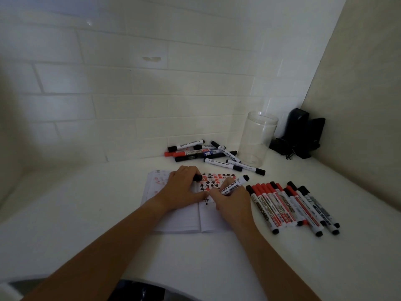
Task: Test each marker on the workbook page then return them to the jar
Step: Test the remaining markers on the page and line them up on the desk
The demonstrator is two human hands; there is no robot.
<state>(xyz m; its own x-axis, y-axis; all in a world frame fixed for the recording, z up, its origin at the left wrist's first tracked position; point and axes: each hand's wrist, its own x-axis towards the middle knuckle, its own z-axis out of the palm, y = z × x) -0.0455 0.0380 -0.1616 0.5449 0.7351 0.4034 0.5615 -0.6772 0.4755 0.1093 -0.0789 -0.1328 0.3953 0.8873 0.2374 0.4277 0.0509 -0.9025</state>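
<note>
1 jar (pixel 257 137), 1 workbook (pixel 173 220), 2 hands: right (pixel 233 203) w/ marker (pixel 233 185).

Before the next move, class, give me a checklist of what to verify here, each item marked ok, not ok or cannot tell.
1. Marker held in right hand, tip over the workbook: ok.
2. Cap kept in left hand, ready to go back on: ok.
3. Left hand steadies the workbook page: ok.
4. Test mark by this marker finished: cannot tell, the tip is hidden by the fingers.
5. Jar upright, open, reachable for returns: ok.
6. Markers back in the jar: not ok; the row on the right and the pile at the wall lie on the table.
</note>
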